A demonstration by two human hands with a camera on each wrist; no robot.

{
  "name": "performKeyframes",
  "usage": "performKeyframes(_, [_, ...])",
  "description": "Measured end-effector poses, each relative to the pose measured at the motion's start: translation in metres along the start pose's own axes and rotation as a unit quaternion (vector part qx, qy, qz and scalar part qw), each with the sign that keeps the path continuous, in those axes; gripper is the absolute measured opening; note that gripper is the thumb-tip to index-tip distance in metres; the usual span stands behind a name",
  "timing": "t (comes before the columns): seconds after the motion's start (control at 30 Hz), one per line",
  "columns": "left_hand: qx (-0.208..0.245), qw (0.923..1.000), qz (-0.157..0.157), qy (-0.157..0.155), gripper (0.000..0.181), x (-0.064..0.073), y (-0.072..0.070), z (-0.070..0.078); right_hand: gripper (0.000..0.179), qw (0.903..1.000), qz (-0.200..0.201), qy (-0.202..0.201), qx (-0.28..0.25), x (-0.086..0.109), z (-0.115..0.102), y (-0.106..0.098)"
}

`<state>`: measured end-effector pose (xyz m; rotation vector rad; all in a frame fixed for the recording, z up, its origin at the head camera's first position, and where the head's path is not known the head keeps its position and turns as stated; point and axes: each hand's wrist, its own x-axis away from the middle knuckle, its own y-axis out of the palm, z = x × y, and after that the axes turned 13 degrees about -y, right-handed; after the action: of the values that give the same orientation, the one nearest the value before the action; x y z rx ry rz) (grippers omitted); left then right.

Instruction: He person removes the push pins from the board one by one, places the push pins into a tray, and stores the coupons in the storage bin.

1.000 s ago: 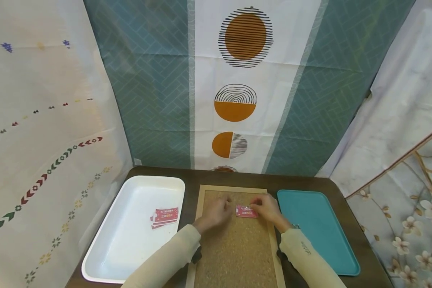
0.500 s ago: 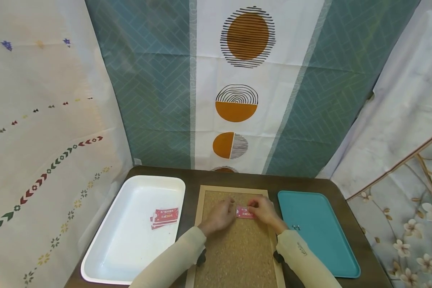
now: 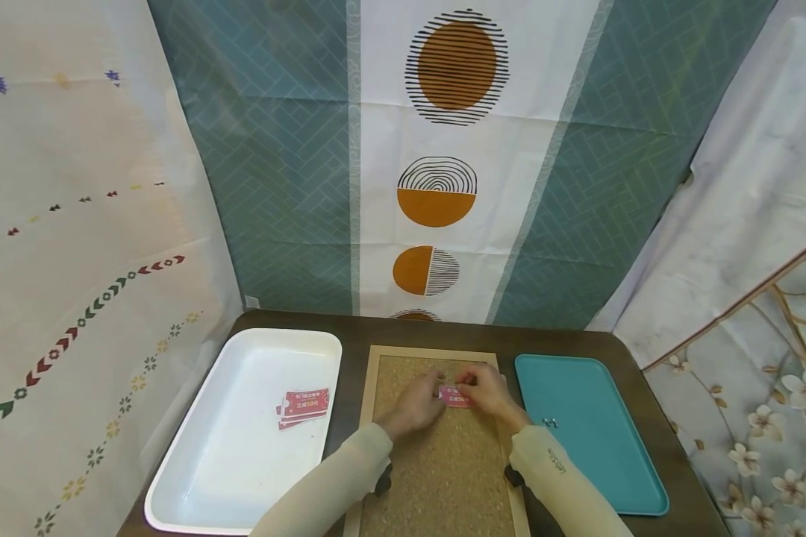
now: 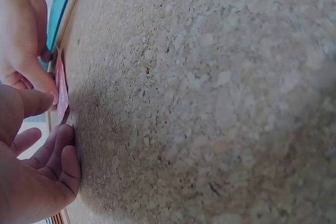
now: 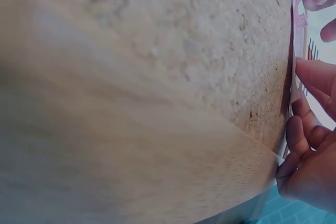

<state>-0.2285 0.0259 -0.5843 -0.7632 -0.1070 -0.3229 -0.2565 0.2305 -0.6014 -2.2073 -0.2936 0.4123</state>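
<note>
A pink coupon (image 3: 454,397) with white print lies at the upper part of a framed cork board (image 3: 443,462). My right hand (image 3: 486,389) pinches its right part, the thumb on its face and fingers curled at its edge in the right wrist view. From the other side my left hand (image 3: 418,403) holds the coupon's left edge with its fingertips. Seen from the left wrist, the coupon (image 4: 62,90) stands edge-on close over the cork, between both hands. The fingertips hide both ends of it.
Left of the board, a white tray (image 3: 235,462) bears several more pink coupons (image 3: 304,405). A teal tray (image 3: 598,432) on the right holds a few small metallic pieces (image 3: 550,423). Everything stands on a dark brown table (image 3: 403,332), with patterned cloth hanging behind and at both sides.
My left hand has moved right and now meets the coupon's left edge. My right hand has shifted slightly left, covering more of the coupon. The trays have not moved.
</note>
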Motion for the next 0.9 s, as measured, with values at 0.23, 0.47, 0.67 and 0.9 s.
performKeyframes(0.23, [0.004,0.9999,0.015,0.002,0.044,-0.0035,0.0035,-0.0009,0.014,1.0000,-0.008,-0.001,0.003,-0.0021,-0.0022,-0.0015])
performKeyframes(0.47, [0.011,0.9998,0.013,-0.005,0.042,-0.0022,0.0045,0.0014,0.018,0.9998,-0.018,0.009,0.000,-0.0023,-0.0027,-0.0003])
performKeyframes(0.67, [0.007,0.9999,0.009,-0.012,0.038,-0.0015,0.0072,0.0025,0.018,0.9997,-0.024,0.009,0.003,-0.0019,-0.0062,-0.0017])
performKeyframes(0.9, [0.003,0.9999,0.011,-0.008,0.035,-0.0023,0.0072,0.0022,0.017,0.9992,-0.035,0.012,0.011,-0.0039,-0.0072,-0.0030])
